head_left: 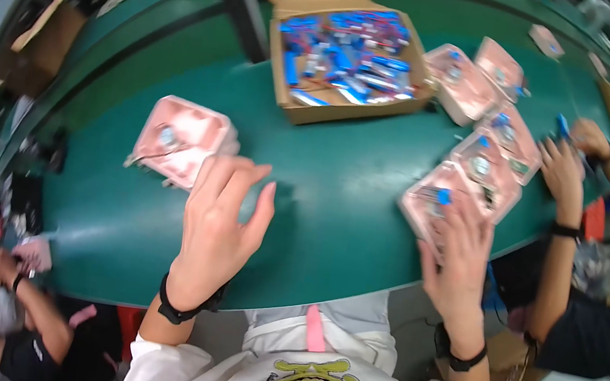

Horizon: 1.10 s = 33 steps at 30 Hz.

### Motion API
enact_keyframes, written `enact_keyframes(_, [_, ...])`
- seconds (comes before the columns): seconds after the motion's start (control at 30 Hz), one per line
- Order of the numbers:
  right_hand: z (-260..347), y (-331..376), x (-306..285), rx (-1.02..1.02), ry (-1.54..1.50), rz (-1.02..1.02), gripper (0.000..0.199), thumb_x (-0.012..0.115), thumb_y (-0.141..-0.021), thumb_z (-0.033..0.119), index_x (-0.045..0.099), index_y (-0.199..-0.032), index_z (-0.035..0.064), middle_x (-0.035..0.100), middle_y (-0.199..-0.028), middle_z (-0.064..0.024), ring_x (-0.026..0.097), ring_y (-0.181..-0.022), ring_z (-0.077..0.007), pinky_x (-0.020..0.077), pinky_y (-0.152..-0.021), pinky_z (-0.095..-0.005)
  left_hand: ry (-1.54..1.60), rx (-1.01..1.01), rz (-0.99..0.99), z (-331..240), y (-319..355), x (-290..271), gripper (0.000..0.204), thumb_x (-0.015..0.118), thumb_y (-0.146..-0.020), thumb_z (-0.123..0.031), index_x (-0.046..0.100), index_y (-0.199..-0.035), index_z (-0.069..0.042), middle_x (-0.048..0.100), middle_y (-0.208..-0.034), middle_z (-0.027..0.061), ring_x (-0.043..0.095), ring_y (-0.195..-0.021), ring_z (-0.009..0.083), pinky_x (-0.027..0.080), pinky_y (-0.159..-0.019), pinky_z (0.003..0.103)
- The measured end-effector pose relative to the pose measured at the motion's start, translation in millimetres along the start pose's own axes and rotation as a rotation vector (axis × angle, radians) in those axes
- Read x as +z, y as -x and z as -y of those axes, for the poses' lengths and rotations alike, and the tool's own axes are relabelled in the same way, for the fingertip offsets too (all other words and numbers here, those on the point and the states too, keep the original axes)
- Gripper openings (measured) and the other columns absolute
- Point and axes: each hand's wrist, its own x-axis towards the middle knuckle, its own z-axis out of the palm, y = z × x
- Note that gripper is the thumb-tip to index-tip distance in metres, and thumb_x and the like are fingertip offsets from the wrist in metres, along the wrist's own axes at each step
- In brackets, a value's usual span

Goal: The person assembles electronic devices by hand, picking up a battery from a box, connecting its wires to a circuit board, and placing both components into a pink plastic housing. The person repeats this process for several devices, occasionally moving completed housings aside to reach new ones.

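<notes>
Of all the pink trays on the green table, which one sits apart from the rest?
The pink tray by the left hand: it lies alone left of the cardboard box, while the others cluster in a row on the right.

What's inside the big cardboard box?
The cardboard box holds a heap of small blue parts, with some red and white bits among them. What lies beneath the heap is covered.

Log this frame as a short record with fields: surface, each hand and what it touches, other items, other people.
surface: green table
left hand: open, fingers spread, at the edge of a pink square housing
right hand: open, resting on the nearest housing of a pink row
box: open cardboard box of blue parts, behind the hands
wrists: a black band on each
others: a co-worker's hands at the right; another person's arm at lower left
</notes>
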Motion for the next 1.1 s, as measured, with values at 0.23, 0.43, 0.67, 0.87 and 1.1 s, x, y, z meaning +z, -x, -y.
enact_keyframes(0.23, [-43.7, -28.1, 3.4, -0.017, -0.012, -0.041, 0.036, 0.075, -0.093, 0.009, 0.065, -0.127, 0.0026, 0.056, -0.153, -0.0167, 0.046, -0.151, -0.0358, 0.0229, -0.125, -0.0661, -0.486, -0.183, 0.026, 42.9, 14.7, -31.9, 0.024, 0.080, -0.083, -0.003, 0.070, -0.104, 0.001, 0.063, -0.110, 0.0159, 0.058, -0.101, 0.0368, 0.046, -0.089, 0.047])
enact_keyframes(0.43, [-64.8, -46.6, 5.4, -0.040, 0.062, -0.145, 0.046, 0.078, -0.091, 0.007, 0.064, -0.134, 0.0035, 0.060, -0.150, -0.0161, 0.047, -0.149, -0.0368, 0.0273, -0.126, -0.0597, -0.550, -0.080, 0.020, 50.2, 13.5, -26.3, 0.020, 0.080, -0.083, -0.003, 0.069, -0.099, 0.001, 0.064, -0.107, 0.0151, 0.059, -0.100, 0.0367, 0.044, -0.090, 0.047])
enact_keyframes(0.67, [-1.3, -22.9, -29.5, -0.005, -0.077, -0.279, 0.044, 0.079, -0.089, 0.002, 0.067, -0.131, 0.0033, 0.067, -0.136, -0.0184, 0.063, -0.128, -0.0336, 0.0480, -0.108, -0.0470, -0.580, -0.080, 0.055, 7.0, 19.6, -38.0, 0.015, 0.076, -0.084, 0.001, 0.068, -0.096, 0.002, 0.064, -0.104, 0.0141, 0.059, -0.102, 0.0359, 0.043, -0.092, 0.047])
enact_keyframes(0.87, [46.9, -41.0, -27.9, -0.064, -0.497, -0.155, 0.032, 0.078, -0.087, -0.002, 0.074, -0.119, 0.0021, 0.072, -0.114, -0.0163, 0.072, -0.093, -0.0301, 0.0586, -0.079, -0.0382, -0.333, 0.185, 0.228, -52.9, 29.2, -12.5, 0.017, 0.079, -0.079, -0.001, 0.067, -0.092, 0.000, 0.064, -0.100, 0.0109, 0.060, -0.106, 0.0342, 0.046, -0.090, 0.046])
enact_keyframes(1.1, [50.1, -78.3, -2.8, -0.155, -0.604, -0.079, 0.025, 0.076, -0.087, -0.003, 0.075, -0.112, 0.0008, 0.072, -0.105, -0.0130, 0.072, -0.089, -0.0311, 0.0588, -0.077, -0.0393, -0.113, 0.478, 0.505, -69.1, 38.3, 33.0, 0.024, 0.066, -0.072, -0.010, 0.069, -0.091, 0.004, 0.058, -0.098, 0.0124, 0.058, -0.108, 0.0334, 0.051, -0.104, 0.044])
